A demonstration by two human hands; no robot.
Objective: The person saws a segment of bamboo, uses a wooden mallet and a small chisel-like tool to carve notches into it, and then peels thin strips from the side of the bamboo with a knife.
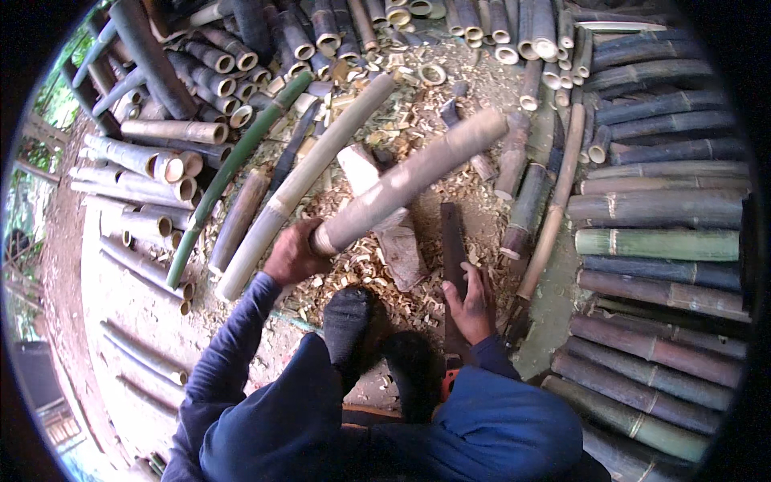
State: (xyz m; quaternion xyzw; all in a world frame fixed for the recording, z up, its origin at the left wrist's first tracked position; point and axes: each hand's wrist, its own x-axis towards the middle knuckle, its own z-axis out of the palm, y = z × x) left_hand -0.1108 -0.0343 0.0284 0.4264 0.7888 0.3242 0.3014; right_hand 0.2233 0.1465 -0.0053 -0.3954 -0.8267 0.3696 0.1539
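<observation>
My left hand (295, 252) is wrapped round the near end of a thick, pale brown bamboo piece (422, 177). The piece slants up to the far right, slightly blurred, above a split wooden block (400, 253) on the floor. My right hand (470, 299) lies by a dark saw (453, 241), its thumb and fingers apart; the thumb meets the blade's edge or hovers just over it. Part of an orange handle shows at the saw's near end, next to my right knee. Left of the held piece lies a long, pale bamboo pole (309, 181).
Wood chips (353, 277) cover the floor round the block. A green bamboo pole (233, 177) and a short brown piece (241, 221) lie to the left. Bamboo sections (658, 245) are stacked along the right, with more piled at the back and left. My dark-socked feet (352, 325) are in front.
</observation>
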